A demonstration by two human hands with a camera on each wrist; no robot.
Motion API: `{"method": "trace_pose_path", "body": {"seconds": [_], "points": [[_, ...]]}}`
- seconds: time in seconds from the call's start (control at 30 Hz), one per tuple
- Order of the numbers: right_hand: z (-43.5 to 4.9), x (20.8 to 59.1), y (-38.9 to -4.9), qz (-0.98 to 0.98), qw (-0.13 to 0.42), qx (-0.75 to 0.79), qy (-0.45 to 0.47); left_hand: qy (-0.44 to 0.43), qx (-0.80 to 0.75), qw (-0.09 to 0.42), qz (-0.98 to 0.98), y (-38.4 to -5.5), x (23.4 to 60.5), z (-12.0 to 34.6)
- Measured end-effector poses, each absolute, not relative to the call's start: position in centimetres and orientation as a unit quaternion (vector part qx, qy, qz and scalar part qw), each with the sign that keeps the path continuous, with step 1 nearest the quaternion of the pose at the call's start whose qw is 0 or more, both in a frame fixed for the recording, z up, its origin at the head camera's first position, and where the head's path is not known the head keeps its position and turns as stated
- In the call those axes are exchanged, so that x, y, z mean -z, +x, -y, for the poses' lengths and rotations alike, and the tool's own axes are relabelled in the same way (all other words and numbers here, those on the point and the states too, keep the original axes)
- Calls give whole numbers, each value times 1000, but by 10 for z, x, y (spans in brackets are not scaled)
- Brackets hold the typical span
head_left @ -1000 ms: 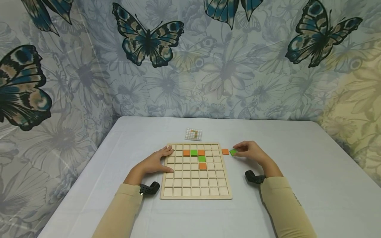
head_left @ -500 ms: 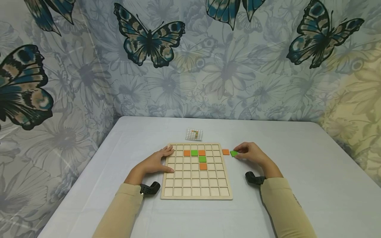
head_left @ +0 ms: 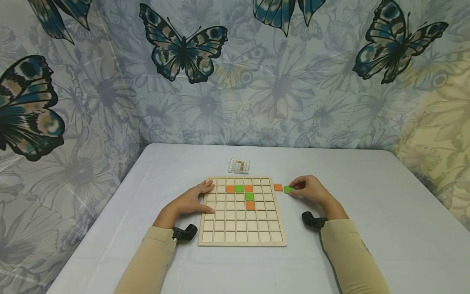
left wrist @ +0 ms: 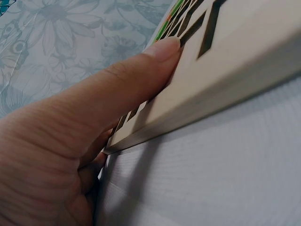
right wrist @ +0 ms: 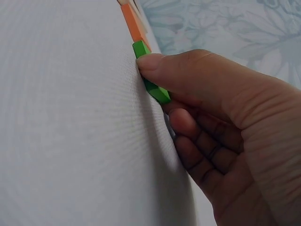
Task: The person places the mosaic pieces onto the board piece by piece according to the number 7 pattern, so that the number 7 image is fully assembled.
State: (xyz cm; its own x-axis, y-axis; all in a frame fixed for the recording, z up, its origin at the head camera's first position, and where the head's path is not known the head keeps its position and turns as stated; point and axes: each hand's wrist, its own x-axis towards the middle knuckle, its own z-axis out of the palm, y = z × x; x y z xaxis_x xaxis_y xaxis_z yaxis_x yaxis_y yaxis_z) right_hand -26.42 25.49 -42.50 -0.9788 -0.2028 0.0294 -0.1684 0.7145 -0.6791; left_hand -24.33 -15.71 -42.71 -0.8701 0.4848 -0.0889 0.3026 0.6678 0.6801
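Note:
A wooden grid board (head_left: 225,226) lies on the table, with orange and green square tiles (head_left: 249,196) in some cells. My left hand (head_left: 188,200) rests on its left edge, fingers spread; in the left wrist view the straight thumb (left wrist: 127,82) lies on the rim. Right of the board, my right hand (head_left: 310,190) pinches a green tile (head_left: 288,190) between thumb and fingers, down at the tabletop. In the right wrist view that green tile (right wrist: 151,88) is close to or touching an orange tile (right wrist: 133,22). The other fingers of this hand are curled beneath.
A small card (head_left: 239,165) printed with a coloured grid lies behind the board. White cloth covers the table (head_left: 367,183). A butterfly-patterned wall (head_left: 279,94) rises behind it. A black device (head_left: 185,232) is strapped on each wrist.
The green tile in my right hand has shifted slightly and turned straighter beside the orange tile. My left hand and the board have stayed in place.

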Motion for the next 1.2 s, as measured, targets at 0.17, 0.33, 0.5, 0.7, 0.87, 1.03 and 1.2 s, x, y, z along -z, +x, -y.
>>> {"method": "trace_pose_path", "body": {"seconds": [0.17,0.33,0.5,0.7,0.87,1.03,1.2], "points": [[-254,423,-263,-924,25,367,-103,219,-348,132,-902,-244,427,158],[-251,420,-262,-923,33,368,-111,225,-349,131,-900,-245,428,158],[-246,416,-260,-921,41,369,-117,226,-352,132,-898,-245,429,158],[-238,410,-259,-916,54,374,-134,223,-356,134,-898,-245,428,158],[-230,406,-257,-910,69,382,-143,222,-355,134,-898,-245,428,158],[-224,403,-254,-895,67,402,-183,225,-358,132,-897,-245,428,158],[-215,400,-251,-892,81,399,-196,224,-358,134,-897,-244,427,158]]}}
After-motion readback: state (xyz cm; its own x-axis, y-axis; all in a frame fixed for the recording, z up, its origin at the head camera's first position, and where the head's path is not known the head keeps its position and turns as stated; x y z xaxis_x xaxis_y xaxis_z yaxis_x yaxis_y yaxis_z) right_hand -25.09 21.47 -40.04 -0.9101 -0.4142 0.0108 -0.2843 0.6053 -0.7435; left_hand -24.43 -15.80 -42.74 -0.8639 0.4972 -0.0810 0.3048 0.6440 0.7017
